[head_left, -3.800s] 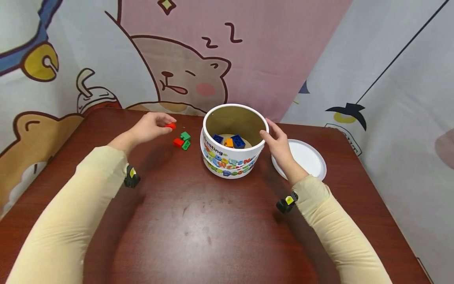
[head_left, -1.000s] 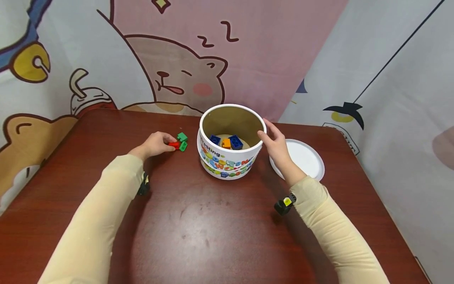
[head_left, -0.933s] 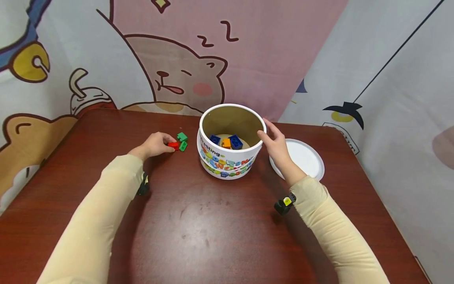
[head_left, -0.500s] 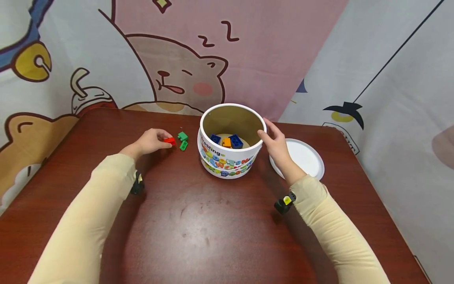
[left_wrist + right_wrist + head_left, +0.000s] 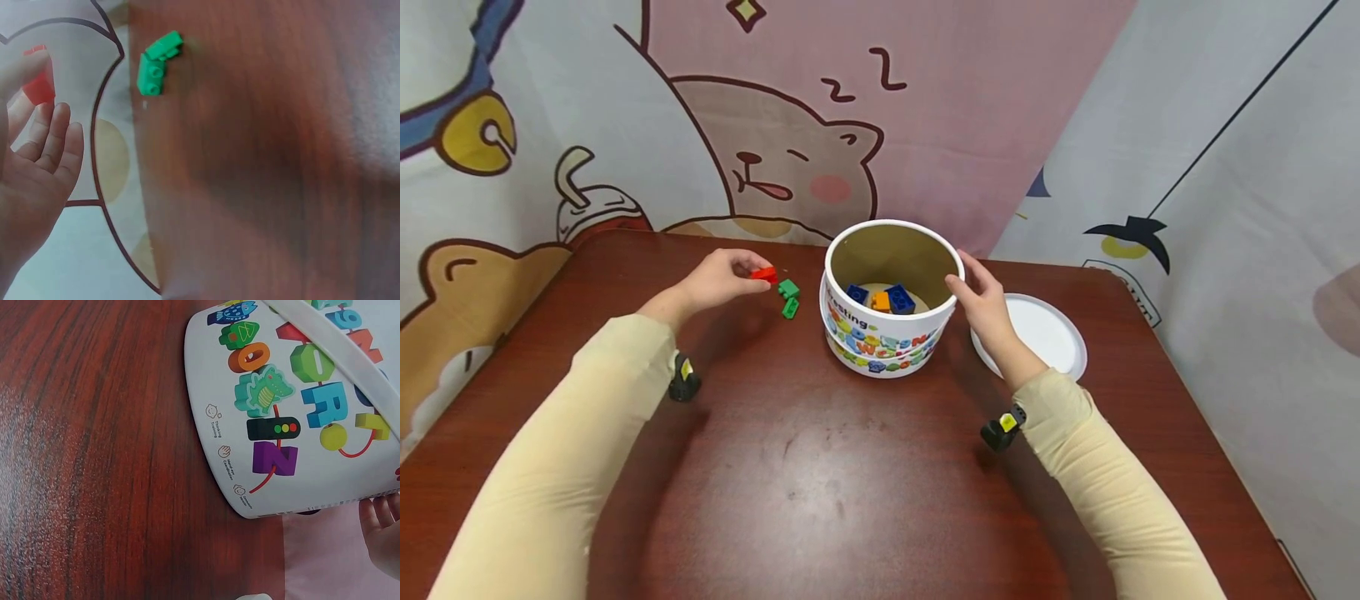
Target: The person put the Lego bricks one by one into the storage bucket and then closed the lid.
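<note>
My left hand (image 5: 721, 282) pinches a red toy brick (image 5: 765, 274) between thumb and fingers, raised over the table at the back left. Below and to the right of it lie two green toy bricks, one farther back (image 5: 787, 289) and one nearer (image 5: 791, 308). They lie close together in the left wrist view too. My right hand (image 5: 987, 302) grips the right rim of a white round bucket (image 5: 883, 354) printed with coloured letters, thumb at the rim and fingers outside. Inside the bucket are an orange brick (image 5: 881, 302) and blue bricks (image 5: 900, 299); the front wall hides part of its floor.
A white round lid (image 5: 1051, 333) lies flat on the dark wooden table (image 5: 820, 475), right of the bucket and partly behind my right forearm. A printed cloth (image 5: 1000, 108) with cartoon animals hangs right behind the table's back edge.
My left hand has risen from the table and moved back with the red brick. The red brick lying beside the green ones 3.8 s ago is gone from there. My right hand stays at the bucket.
</note>
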{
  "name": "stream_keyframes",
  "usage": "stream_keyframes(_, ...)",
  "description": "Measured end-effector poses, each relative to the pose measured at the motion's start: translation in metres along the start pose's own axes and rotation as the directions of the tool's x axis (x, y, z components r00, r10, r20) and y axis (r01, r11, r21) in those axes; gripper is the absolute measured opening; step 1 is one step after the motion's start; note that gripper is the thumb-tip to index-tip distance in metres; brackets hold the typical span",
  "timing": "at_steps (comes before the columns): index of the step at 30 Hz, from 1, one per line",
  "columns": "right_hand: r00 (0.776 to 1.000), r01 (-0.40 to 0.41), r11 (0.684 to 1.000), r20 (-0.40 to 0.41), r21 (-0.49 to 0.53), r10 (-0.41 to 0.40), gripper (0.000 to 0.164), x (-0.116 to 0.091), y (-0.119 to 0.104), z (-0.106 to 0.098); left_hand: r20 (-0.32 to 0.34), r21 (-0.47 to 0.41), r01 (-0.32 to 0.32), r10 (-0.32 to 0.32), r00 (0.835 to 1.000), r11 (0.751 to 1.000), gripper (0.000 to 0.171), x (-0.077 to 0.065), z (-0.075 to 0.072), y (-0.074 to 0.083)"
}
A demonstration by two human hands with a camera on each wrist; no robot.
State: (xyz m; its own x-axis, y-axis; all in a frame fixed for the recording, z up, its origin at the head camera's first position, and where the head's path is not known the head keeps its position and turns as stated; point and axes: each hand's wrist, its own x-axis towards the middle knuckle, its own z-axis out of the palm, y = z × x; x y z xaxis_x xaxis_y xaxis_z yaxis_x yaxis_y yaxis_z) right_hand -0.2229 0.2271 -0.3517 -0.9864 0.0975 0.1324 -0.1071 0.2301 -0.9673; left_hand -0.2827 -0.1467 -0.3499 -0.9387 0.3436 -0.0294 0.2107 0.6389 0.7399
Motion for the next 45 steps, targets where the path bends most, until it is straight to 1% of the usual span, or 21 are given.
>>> stream_keyframes(7,1.0,-0.009,1.0,0.003,-0.003,0.009,0.051,0.0,0.001,-0.001,-0.016,-0.005,-0.043,0.043,0.999,0.999,0.032,0.001,-0.005,0.02)
stream_keyframes(12,1.0,-0.01,1.0,0.001,-0.009,0.01,0.051,-0.001,0.0,-0.001,-0.022,-0.018,-0.08,0.08,0.997,0.997,0.031,0.001,-0.007,0.038)
stream_keyframes(18,1.0,-0.01,1.0,0.001,-0.005,0.01,0.051,-0.001,0.0,0.0,-0.017,-0.05,-0.126,0.126,0.992,0.991,0.03,0.001,-0.004,0.063)
stream_keyframes(23,1.0,-0.011,1.0,0.0,-0.009,0.011,0.051,-0.002,0.0,0.0,0.01,-0.055,-0.151,0.152,0.988,0.987,0.031,0.005,0.0,0.082)
stream_keyframes(28,1.0,-0.013,1.0,-0.002,-0.014,0.013,0.051,-0.001,0.0,0.0,0.039,-0.072,-0.174,0.177,0.983,0.982,0.031,0.009,0.006,0.1)
stream_keyframes(33,1.0,-0.014,1.0,-0.006,-0.019,0.014,0.051,-0.002,0.0,0.0,0.075,-0.073,-0.201,0.207,0.976,0.977,0.032,0.016,0.016,0.114)
stream_keyframes(39,1.0,-0.012,1.0,-0.011,-0.014,0.012,0.051,-0.001,0.0,0.001,0.112,-0.061,-0.234,0.24,0.964,0.97,0.033,0.024,0.029,0.126)
stream_keyframes(45,1.0,-0.015,1.0,-0.008,-0.021,0.015,0.051,-0.001,0.0,0.0,0.139,-0.048,-0.256,0.26,0.955,0.965,0.033,0.03,0.039,0.133)
